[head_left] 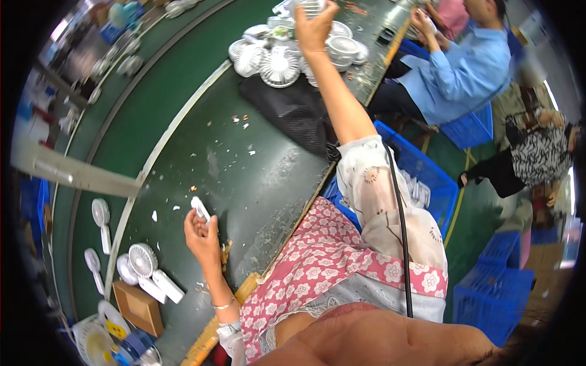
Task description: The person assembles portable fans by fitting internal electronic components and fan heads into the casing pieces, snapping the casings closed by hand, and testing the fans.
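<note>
Left hand (202, 236), low over worn green tabletop (244, 183), fingers clamped round small, slim white plastic piece (200, 208), one end poking out above. Right hand (313, 32) stretched far forward, thumb and fingers clamped on round, ribbed white fan head (311, 8) at view's top edge, right above heap of round white plastic fan heads (279, 66)! Black mesh cloth (287, 113) just beside heap. White handheld fans (143, 261) lie near open brown cardboard box (136, 305), left side.

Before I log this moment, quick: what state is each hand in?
Left hand: closed on a small white part.
Right hand: gripping a white fan head; whether lifted, unclear.
</note>
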### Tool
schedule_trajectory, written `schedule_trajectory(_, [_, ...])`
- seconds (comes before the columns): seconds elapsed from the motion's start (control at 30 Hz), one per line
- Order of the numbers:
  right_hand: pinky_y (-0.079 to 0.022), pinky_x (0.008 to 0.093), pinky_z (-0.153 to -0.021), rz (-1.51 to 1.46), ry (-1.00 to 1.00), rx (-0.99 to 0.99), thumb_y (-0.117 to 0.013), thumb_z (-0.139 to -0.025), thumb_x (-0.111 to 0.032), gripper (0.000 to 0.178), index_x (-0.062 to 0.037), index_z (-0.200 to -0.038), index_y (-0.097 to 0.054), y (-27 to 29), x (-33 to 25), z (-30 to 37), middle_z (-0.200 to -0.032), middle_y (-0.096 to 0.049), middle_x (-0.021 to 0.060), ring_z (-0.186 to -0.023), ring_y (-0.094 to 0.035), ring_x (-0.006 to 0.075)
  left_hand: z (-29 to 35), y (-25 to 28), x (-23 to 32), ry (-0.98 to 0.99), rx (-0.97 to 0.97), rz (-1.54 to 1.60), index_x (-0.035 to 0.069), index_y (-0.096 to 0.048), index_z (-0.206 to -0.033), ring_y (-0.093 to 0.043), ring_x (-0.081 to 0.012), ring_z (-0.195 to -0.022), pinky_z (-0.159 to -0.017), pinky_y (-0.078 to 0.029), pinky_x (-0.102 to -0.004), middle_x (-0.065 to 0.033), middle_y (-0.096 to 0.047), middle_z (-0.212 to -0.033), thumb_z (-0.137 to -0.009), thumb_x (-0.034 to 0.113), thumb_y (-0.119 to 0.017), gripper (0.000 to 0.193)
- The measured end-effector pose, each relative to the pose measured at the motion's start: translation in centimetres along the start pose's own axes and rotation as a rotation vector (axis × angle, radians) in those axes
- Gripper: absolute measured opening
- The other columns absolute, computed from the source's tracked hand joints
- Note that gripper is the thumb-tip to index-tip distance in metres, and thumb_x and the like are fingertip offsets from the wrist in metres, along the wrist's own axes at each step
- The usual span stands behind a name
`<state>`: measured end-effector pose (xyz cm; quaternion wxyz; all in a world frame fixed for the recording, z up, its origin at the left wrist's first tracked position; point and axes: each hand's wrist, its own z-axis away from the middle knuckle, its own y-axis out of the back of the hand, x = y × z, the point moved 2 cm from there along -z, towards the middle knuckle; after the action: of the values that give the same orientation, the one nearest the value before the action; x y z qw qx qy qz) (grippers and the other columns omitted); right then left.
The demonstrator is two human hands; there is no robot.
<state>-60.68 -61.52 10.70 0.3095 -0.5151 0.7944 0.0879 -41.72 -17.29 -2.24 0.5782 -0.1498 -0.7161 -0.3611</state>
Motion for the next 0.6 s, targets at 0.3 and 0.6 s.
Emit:
schedule_trajectory(0.3, [-0.018,0.0615,-0.098,0.684,0.068,-0.527,-0.066,-0.069,-0.019,0.052,-0.0017,-0.114,-0.047,0.4,-0.3,3.6,-0.122,-0.038,0.0250,-0.123,-0.023,0.0456,1.0,-1.0,2.5,-0.443,0.101,-0.651,0.007,-0.062,-0.100,-0.040,-0.0314,-0.110,-0.092,-0.031,-0.0405,-0.0171,-0.045,-0.119,-0.075,0.016,-0.068,0.027])
schedule_trajectory(0.6, [-0.048,0.0396,-0.074,-0.373,-0.173,-1.353,-0.065,-0.074,-0.034,0.046,0.0020,-0.101,-0.056,4.9,-15.8,16.9,-0.095,-0.058,0.0202,-0.087,-0.058,0.0335,1.0,-1.4,2.1,-0.421,-0.027,-0.506,0.003,-0.057,-0.104,-0.047,-0.0319,-0.105,-0.090,-0.036,-0.0386,-0.0180,-0.051,-0.115,-0.080,0.006,-0.058,0.024])
